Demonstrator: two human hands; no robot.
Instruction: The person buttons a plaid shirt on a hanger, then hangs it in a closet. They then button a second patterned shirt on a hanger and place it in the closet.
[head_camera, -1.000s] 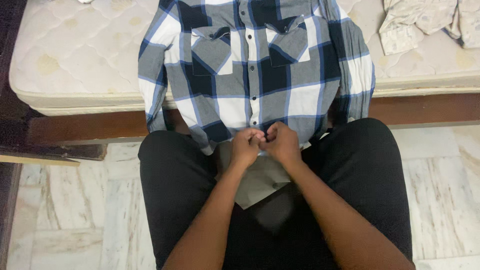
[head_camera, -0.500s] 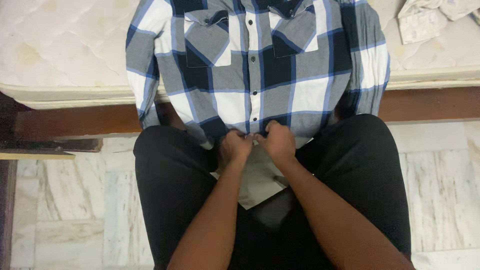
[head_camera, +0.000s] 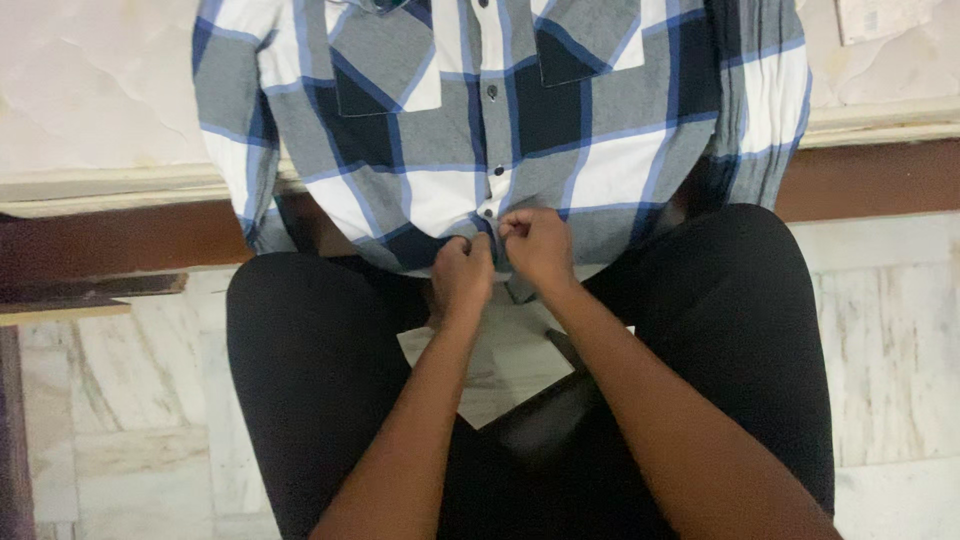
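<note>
Both hands, left (head_camera: 463, 272) and right (head_camera: 537, 247), pinching shirt (head_camera: 440, 150) hem at placket; plaid shirt lying buttoned, hanging off mattress (head_camera: 90, 110).

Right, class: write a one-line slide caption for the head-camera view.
Seated person's left hand and right hand pinch the button placket at the hem of a plaid shirt draped over a mattress edge.

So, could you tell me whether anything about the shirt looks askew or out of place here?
The plaid shirt hangs partly off the mattress edge, its right sleeve bunched and wrinkled. Both hands pinch its bottom placket. Nothing looks damaged.
</note>
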